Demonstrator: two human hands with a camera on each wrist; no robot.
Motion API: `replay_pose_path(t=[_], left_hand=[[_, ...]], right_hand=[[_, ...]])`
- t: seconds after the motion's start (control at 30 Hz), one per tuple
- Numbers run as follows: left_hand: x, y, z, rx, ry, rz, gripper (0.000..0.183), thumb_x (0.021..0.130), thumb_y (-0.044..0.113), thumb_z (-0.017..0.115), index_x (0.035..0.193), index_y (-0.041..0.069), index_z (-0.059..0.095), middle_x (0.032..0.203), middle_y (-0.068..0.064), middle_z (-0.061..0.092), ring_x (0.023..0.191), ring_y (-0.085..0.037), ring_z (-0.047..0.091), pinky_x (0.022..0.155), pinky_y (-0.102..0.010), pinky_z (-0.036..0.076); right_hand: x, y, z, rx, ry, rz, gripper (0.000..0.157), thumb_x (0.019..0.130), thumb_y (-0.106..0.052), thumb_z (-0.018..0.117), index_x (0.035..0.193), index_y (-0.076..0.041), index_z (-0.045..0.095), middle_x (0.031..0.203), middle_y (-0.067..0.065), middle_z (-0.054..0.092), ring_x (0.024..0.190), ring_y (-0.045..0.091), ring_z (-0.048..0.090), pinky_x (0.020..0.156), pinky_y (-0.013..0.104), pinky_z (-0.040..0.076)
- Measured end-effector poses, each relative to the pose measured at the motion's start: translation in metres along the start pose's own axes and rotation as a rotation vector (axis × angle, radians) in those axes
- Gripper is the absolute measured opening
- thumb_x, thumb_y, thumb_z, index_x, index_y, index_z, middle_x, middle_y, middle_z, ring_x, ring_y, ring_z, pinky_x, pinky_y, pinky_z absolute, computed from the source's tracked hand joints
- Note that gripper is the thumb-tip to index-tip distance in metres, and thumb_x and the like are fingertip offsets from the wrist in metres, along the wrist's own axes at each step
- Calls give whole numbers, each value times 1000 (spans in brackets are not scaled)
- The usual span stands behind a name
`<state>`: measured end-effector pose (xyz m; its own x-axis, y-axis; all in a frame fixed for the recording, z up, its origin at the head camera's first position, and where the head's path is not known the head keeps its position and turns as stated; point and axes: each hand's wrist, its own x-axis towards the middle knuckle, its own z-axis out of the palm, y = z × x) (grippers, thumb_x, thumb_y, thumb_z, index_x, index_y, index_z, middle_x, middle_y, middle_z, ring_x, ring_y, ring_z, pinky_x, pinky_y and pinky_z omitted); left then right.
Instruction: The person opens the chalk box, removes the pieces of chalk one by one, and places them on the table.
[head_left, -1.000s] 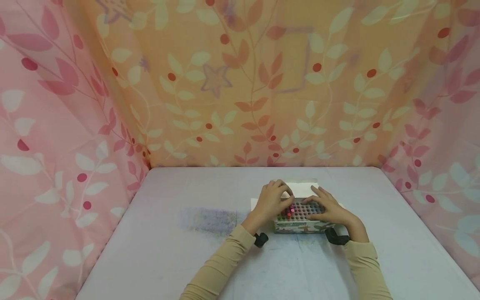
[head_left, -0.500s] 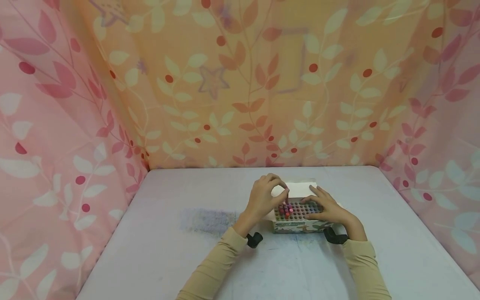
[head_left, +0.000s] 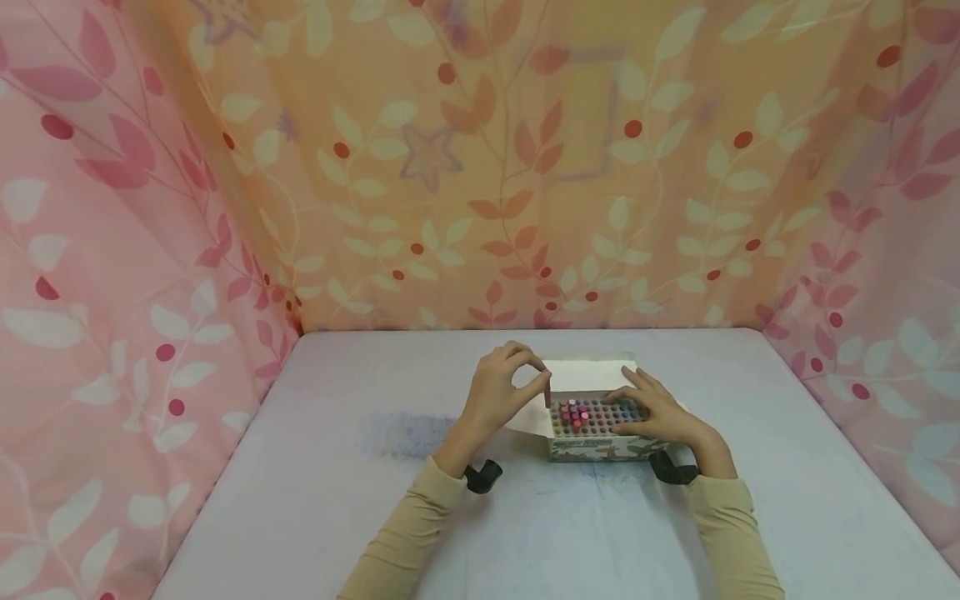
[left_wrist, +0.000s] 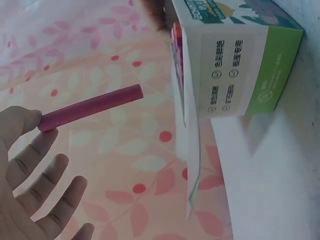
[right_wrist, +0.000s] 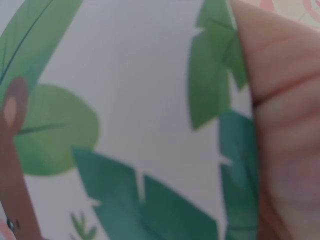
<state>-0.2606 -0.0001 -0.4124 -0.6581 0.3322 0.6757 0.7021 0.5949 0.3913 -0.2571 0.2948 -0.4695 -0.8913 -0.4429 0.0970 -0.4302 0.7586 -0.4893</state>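
Observation:
My left hand (head_left: 497, 390) pinches one end of a dark red crayon (left_wrist: 92, 107) between thumb and index finger. Its other fingers spread loosely in the left wrist view. The crayon hangs just above the left edge of an opened cardboard crayon box (head_left: 600, 451). Several pink, red and purple crayons (head_left: 574, 415) stand up from the left part of its perforated holder. Over the right part of the box lies my right hand (head_left: 663, 415), its fingers spread across the top. The right wrist view shows mostly the leaf-printed box wall (right_wrist: 145, 90) with part of the palm against it.
A raised white back flap (head_left: 588, 374) and a left side flap (head_left: 529, 417) stick out from the box. The white tabletop (head_left: 360, 383) carries a purple-grey stain (head_left: 420, 433) left of it. Flower-patterned curtains (head_left: 510, 167) enclose the table behind and at both sides.
My left hand has drawn the dark red crayon up out of the holder and moved left with it. The right hand has kept its place on the box.

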Motion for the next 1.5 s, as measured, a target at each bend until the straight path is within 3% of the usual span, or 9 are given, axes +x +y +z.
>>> replay_pose_path(t=[0.4, 0.6, 0.83, 1.0, 1.3, 1.5], left_hand=[[-11, -21, -34, -31, -39, -152, 10, 80, 35, 60, 82, 25, 61, 87, 13, 55, 78, -5, 53, 72, -30, 41], [-18, -32, -49, -32, -103, -224, 11, 81, 37, 59, 82, 26, 60, 86, 15, 54, 82, -3, 52, 68, -26, 43], [-23, -40, -58, -53, -220, -287, 12, 79, 35, 61, 80, 22, 61, 88, 13, 56, 87, -10, 54, 74, -30, 44], [-33, -46, -56, -51, -339, -319, 12, 79, 35, 61, 78, 23, 62, 89, 11, 56, 87, -8, 52, 72, -29, 43], [-46, -64, -40, -91, -467, -353, 15, 81, 36, 58, 80, 22, 62, 89, 7, 57, 84, -10, 51, 71, -29, 43], [-52, -78, -29, -96, -551, -382, 16, 80, 35, 58, 76, 20, 63, 89, 4, 58, 89, -19, 55, 74, -33, 44]], right_hand=[[1, 0, 0, 13, -7, 18, 43, 67, -45, 69, 104, -27, 56, 143, 21, 13, 129, 44, 3, 90, 68, 8], [1, 1, -1, 6, -14, 18, 42, 68, -45, 68, 104, -28, 56, 143, 20, 13, 129, 44, 3, 90, 68, 8], [3, 1, -1, 5, -3, 14, 43, 67, -46, 69, 104, -28, 57, 142, 20, 15, 129, 44, 5, 90, 68, 9], [2, 1, 0, 5, -4, 18, 42, 67, -45, 69, 104, -27, 57, 142, 21, 15, 128, 44, 5, 90, 68, 9], [1, 0, 1, -7, 5, 19, 44, 67, -47, 69, 104, -27, 57, 142, 21, 16, 128, 45, 6, 90, 68, 9], [2, 0, 1, 1, 12, 10, 43, 67, -44, 70, 104, -26, 57, 142, 21, 15, 128, 45, 5, 90, 69, 8]])
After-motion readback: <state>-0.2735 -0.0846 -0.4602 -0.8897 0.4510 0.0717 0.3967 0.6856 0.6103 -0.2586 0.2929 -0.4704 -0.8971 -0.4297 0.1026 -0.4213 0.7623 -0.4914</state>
